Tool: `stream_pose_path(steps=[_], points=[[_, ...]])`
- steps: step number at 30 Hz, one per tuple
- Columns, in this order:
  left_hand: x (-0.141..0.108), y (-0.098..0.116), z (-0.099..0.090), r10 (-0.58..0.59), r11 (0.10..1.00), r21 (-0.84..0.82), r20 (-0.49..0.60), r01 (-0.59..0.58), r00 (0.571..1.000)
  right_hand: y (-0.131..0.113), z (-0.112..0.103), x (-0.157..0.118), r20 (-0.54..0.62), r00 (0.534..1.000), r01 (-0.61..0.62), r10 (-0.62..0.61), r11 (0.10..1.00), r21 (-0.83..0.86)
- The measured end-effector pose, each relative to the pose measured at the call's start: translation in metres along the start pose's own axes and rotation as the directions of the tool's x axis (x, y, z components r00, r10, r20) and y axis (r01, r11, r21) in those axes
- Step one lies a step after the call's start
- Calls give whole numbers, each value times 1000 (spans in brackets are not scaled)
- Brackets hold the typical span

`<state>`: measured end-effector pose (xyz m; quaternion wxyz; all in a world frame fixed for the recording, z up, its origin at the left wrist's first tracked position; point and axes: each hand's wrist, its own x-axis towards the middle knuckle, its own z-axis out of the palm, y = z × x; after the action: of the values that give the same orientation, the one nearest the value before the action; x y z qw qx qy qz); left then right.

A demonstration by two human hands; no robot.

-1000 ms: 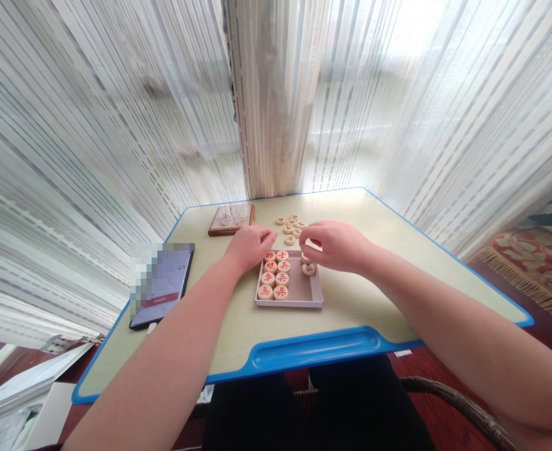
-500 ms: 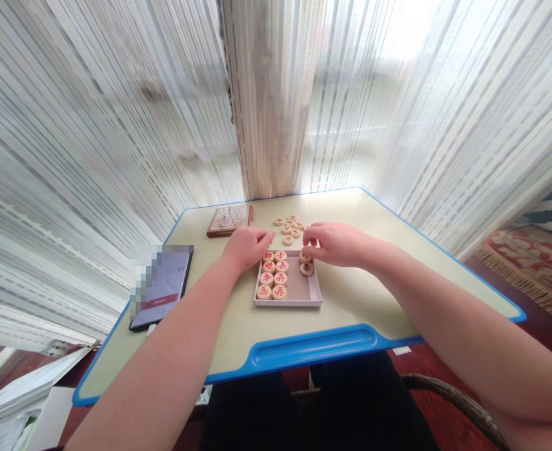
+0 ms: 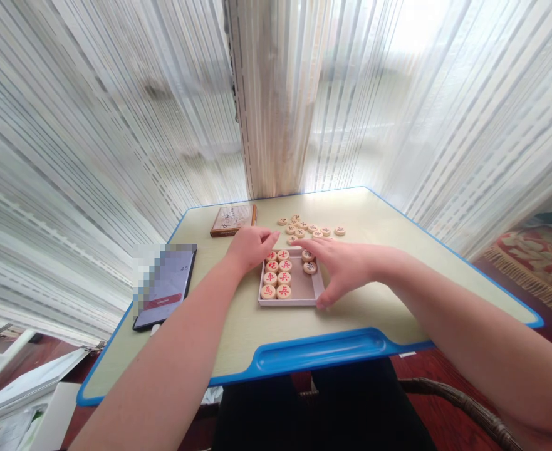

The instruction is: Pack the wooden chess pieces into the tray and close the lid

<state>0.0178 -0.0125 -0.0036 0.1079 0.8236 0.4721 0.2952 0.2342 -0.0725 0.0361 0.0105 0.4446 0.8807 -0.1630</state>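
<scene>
A shallow white box [image 3: 289, 302] of xiangqi pieces lies on the table in front of me. Two columns of red-lettered pieces [image 3: 284, 279] fill its left side; two dark-lettered pieces [image 3: 309, 268] lie at its far right. My left hand [image 3: 252, 249] is at the far left corner, its fingers bent together and partly hidden; what they hold, if anything, does not show. Spread wide, my right hand [image 3: 351, 266] spans the box's right side, thumb at the near right corner and fingertips near the far edge. It holds no piece.
Several loose xiangqi pieces [image 3: 300, 232] lie beyond the box, some partly behind my right hand. A flat brown box with a pictured lid [image 3: 233, 219] is at the back left. A tablet [image 3: 167, 288] rests on the left. The table's blue rim [image 3: 317, 354] has a groove in front.
My right hand has opened from a bent-finger pose, its thumb moving to the near right corner of the box. More loose pieces now show behind it. My left hand keeps its pose.
</scene>
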Motion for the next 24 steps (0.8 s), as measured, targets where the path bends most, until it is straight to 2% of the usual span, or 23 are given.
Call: stream_pose_path(steps=[5, 10, 12, 14, 16, 17, 20, 24], points=[[0, 1, -1, -25, 1000, -6, 14, 25, 1000, 0, 5, 5, -76, 996, 57, -56, 998, 10], [0, 2, -1, -53, 998, -21, 23, 53, 998, 3, 4, 7, -63, 994, 91, -89, 996, 27], [-1, 2, -2, -63, 998, -17, 24, 64, 998, 7, 2, 10, -109, 991, 84, -78, 995, 51], [-1, 2, -2, -72, 997, -9, 27, 72, 997, 14, 1, 14, -230, 973, 6, 1, 1000, 28], [-1, 1, -3, -81, 997, -11, 31, 81, 996, 24, 0, 19, -391, 909, -198, 148, 976, -90], [-1, 1, -3, -88, 996, -19, 33, 88, 996, 29, 0, 21, -429, 876, -309, 222, 940, -145], [-1, 1, -2, -92, 995, -35, 40, 93, 995, 44, -2, 23, -390, 816, -517, 426, 841, -163], [-2, 2, -2, -79, 997, -5, 38, 79, 996, 49, -3, 23, -283, 771, -598, 571, 801, -12]])
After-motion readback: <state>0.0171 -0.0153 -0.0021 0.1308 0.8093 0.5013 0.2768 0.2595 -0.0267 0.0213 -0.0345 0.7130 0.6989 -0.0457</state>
